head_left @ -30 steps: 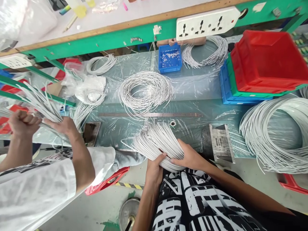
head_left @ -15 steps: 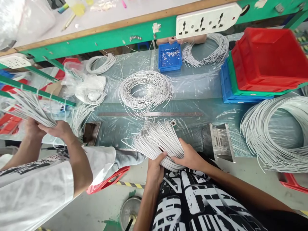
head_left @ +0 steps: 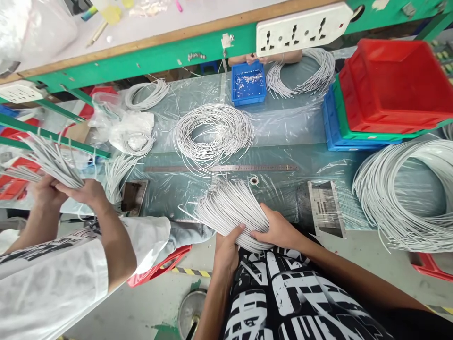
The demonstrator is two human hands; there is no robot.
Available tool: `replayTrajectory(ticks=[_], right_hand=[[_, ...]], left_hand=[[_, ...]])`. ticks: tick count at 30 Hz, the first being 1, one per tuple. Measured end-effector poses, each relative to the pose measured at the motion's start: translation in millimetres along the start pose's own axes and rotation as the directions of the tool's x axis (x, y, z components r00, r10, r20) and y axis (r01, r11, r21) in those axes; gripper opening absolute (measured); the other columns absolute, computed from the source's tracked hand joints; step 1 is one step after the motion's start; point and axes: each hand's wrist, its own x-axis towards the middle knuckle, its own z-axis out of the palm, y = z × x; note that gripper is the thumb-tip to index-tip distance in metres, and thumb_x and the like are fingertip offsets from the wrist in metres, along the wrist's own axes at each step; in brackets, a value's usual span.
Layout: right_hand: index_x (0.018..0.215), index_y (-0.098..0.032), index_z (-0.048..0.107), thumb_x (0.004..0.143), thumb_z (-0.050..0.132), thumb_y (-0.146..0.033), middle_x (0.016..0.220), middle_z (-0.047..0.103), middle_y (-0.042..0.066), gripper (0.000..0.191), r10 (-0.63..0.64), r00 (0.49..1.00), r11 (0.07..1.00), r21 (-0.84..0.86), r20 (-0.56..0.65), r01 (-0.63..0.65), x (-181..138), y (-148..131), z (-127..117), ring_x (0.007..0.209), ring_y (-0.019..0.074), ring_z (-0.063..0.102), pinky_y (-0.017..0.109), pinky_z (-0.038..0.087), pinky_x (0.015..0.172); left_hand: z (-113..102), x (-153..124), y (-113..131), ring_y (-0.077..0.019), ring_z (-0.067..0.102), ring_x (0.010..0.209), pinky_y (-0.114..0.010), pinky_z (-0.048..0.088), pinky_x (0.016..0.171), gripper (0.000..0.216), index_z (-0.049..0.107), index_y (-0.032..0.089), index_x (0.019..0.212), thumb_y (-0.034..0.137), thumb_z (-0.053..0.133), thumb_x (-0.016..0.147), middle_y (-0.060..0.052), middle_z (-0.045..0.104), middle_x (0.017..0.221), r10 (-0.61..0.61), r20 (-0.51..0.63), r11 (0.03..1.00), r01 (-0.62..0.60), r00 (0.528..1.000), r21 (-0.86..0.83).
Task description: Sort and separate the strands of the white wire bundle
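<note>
A thick bundle of white cables (head_left: 231, 208) lies over the front edge of the table, close to my body. My left hand (head_left: 229, 245) grips its lower side, with the thumb pressed on top of the strands. From the right, my right hand (head_left: 272, 226) holds the same bundle, thumb lying across it; the thumbs are a short way apart. The fingers beneath the bundle are hidden. Just beyond it lie a long steel ruler (head_left: 255, 168) and a small white ring (head_left: 254, 181). A loose coil of white cable (head_left: 214, 134) rests behind the ruler.
At left a co-worker's hands (head_left: 74, 191) hold another cable bundle (head_left: 53, 163). Stacked red, green and blue bins (head_left: 392, 94) and a big cable coil (head_left: 364, 198) stand right. A blue tray (head_left: 248, 97) of small parts sits at the back. A metal bracket (head_left: 325, 208) is at the table edge.
The dark gap between the strands near my thumbs has closed, and the cables there lie together. My hands have hardly moved. The view has shifted slightly.
</note>
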Motion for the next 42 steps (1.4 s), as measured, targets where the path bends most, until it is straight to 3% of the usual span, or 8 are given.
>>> replayTrajectory(ticks=[4, 7, 13, 18, 25, 33, 39, 42], right_hand=[[0.086, -0.024, 0.035, 0.074, 0.067, -0.035, 0.076, 0.051, -0.002, 0.035, 0.020, 1.000, 0.997, -0.071, -0.024, -0.021, -1, -1, 2, 0.075, 0.0231, 0.054, 0.030, 0.039, 0.060], [0.085, -0.025, 0.034, 0.073, 0.065, -0.033, 0.072, 0.047, -0.002, 0.034, 0.036, 0.996, 0.990, -0.135, -0.078, -0.046, -3, -2, 4, 0.074, 0.0242, 0.053, 0.030, 0.039, 0.060], [0.095, -0.024, 0.044, 0.074, 0.064, -0.029, 0.075, 0.055, -0.002, 0.029, 0.017, 0.994, 1.000, 0.000, -0.112, -0.017, -1, -2, -4, 0.068, 0.0213, 0.054, 0.031, 0.042, 0.060], [0.099, -0.022, 0.048, 0.076, 0.066, -0.032, 0.084, 0.060, 0.001, 0.031, 0.012, 0.999, 1.000, 0.022, -0.045, -0.011, 0, -1, -5, 0.077, 0.0232, 0.058, 0.033, 0.045, 0.066], [0.093, -0.022, 0.045, 0.076, 0.070, -0.033, 0.085, 0.061, 0.001, 0.032, 0.002, 1.000, 1.000, -0.003, 0.009, -0.002, 2, 0, -4, 0.081, 0.0241, 0.059, 0.032, 0.044, 0.067], [0.116, -0.019, 0.050, 0.082, 0.066, -0.029, 0.101, 0.065, 0.005, 0.039, -0.011, 1.000, 0.990, 0.141, -0.009, 0.012, -1, -3, -7, 0.089, 0.0243, 0.063, 0.037, 0.050, 0.075], [0.116, -0.020, 0.049, 0.081, 0.071, -0.034, 0.106, 0.066, 0.006, 0.044, -0.017, 0.998, 0.994, 0.111, 0.055, 0.010, 2, -1, -6, 0.092, 0.0257, 0.063, 0.038, 0.050, 0.076], [0.112, -0.020, 0.049, 0.080, 0.071, -0.034, 0.101, 0.066, 0.005, 0.041, -0.033, 0.998, 0.995, 0.101, 0.048, 0.028, 3, 0, -5, 0.087, 0.0246, 0.063, 0.037, 0.050, 0.073]], left_hand=[[0, 1, 0, -0.0248, 0.070, 0.095, -0.033, 0.055, 0.087, 0.057, 0.068, 0.016, 0.110, 0.015, 0.087, 0.056, -0.006, 0.076, 0.095, 0.006, 0.002, 1.000, -0.006, 1.000, -0.002], [-1, 1, -1, -0.0213, 0.070, 0.089, -0.030, 0.055, 0.084, 0.043, 0.070, 0.016, 0.098, 0.015, 0.086, 0.058, -0.004, 0.075, 0.090, 0.022, 0.017, 1.000, -0.022, 1.000, -0.001], [-3, 2, 0, -0.0155, 0.066, 0.064, -0.026, 0.053, 0.068, 0.025, 0.069, 0.015, 0.079, 0.018, 0.085, 0.060, 0.000, 0.068, 0.069, -0.003, 0.086, 1.000, 0.002, 0.996, 0.003], [0, 2, 1, -0.0165, 0.068, 0.071, -0.027, 0.054, 0.074, 0.028, 0.070, 0.015, 0.082, 0.015, 0.085, 0.059, -0.001, 0.072, 0.077, -0.009, 0.053, 1.000, 0.010, 0.999, -0.022], [1, 1, 3, -0.0231, 0.070, 0.091, -0.033, 0.053, 0.087, 0.051, 0.070, 0.016, 0.104, 0.014, 0.087, 0.056, -0.005, 0.076, 0.094, -0.027, -0.004, 1.000, 0.027, 1.000, -0.014], [-2, 0, 3, -0.0210, 0.070, 0.086, -0.031, 0.054, 0.083, 0.039, 0.070, 0.016, 0.089, 0.014, 0.088, 0.055, -0.004, 0.076, 0.091, -0.026, 0.019, 0.999, 0.027, 0.999, -0.029], [-3, 1, 1, -0.0257, 0.070, 0.096, -0.035, 0.054, 0.089, 0.053, 0.070, 0.018, 0.105, 0.013, 0.087, 0.056, -0.007, 0.076, 0.097, -0.021, 0.007, 0.999, 0.022, 1.000, -0.023], [-5, 1, 1, -0.0246, 0.071, 0.093, -0.034, 0.054, 0.088, 0.048, 0.070, 0.018, 0.100, 0.013, 0.088, 0.055, -0.005, 0.076, 0.094, -0.004, 0.001, 1.000, 0.004, 1.000, -0.026]])
